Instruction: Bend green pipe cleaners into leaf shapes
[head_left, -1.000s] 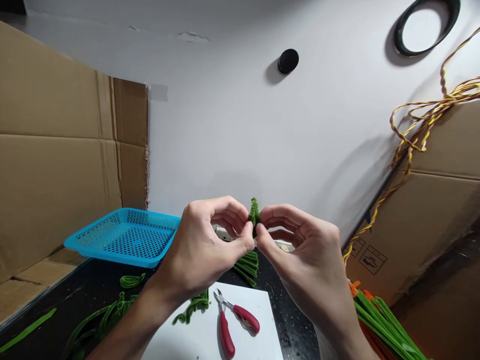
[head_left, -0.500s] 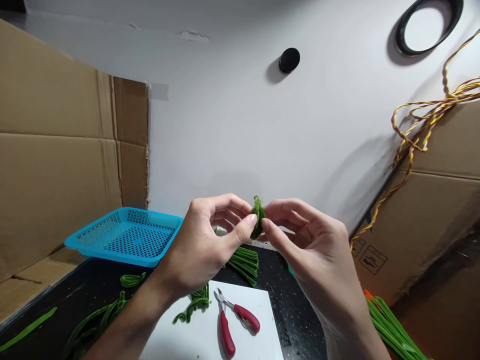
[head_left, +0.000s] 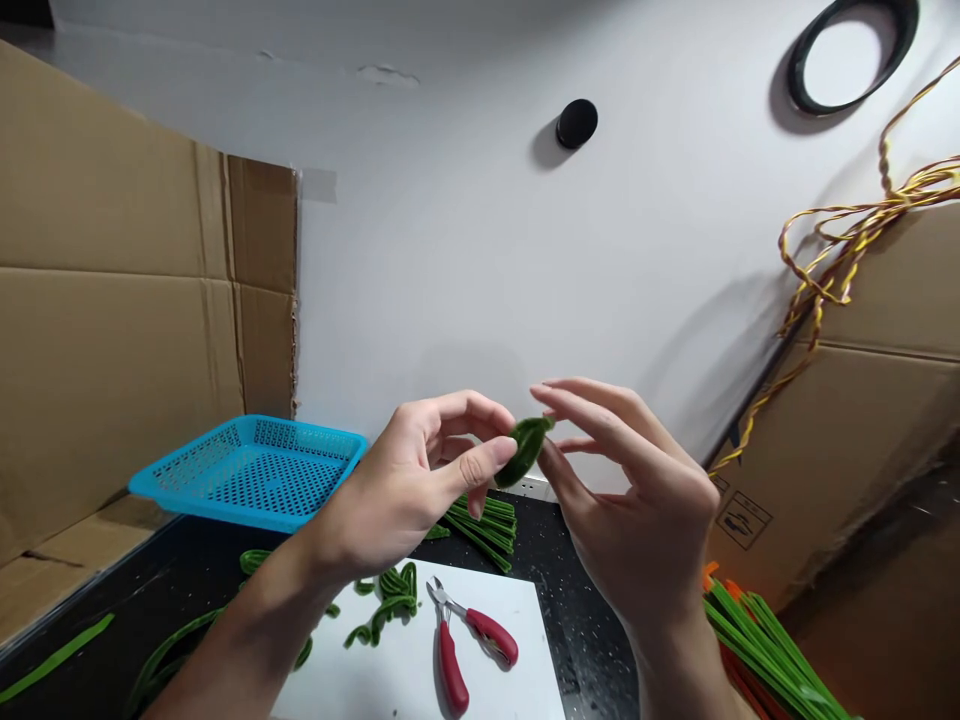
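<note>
A small dark-green leaf shape of bent pipe cleaner [head_left: 527, 452] is pinched between the thumb and fingers of my left hand [head_left: 420, 480], its twisted tip slanting up to the right. My right hand [head_left: 626, 480] is at that tip with its fingers apart; the thumb is close to the leaf, and I cannot tell whether it touches. Below the hands, red-handled cutting pliers [head_left: 453, 655] lie with jaws spread on a white board [head_left: 517, 690]. Beside them on the board is a small heap of curled green pipe-cleaner pieces [head_left: 397, 592].
A blue perforated basket [head_left: 300, 520] stands at the back left. Behind the board lies a bundle of green pipe cleaners [head_left: 487, 528], with more green and orange stems [head_left: 765, 640] at the right. Cardboard [head_left: 112, 370] flanks the left; twisted yellow-brown cord [head_left: 825, 280] hangs on the right.
The leaf has turned from upright to slanting, tip toward the right. My right hand's fingers have spread and lifted off its side, while my left hand keeps its pinch.
</note>
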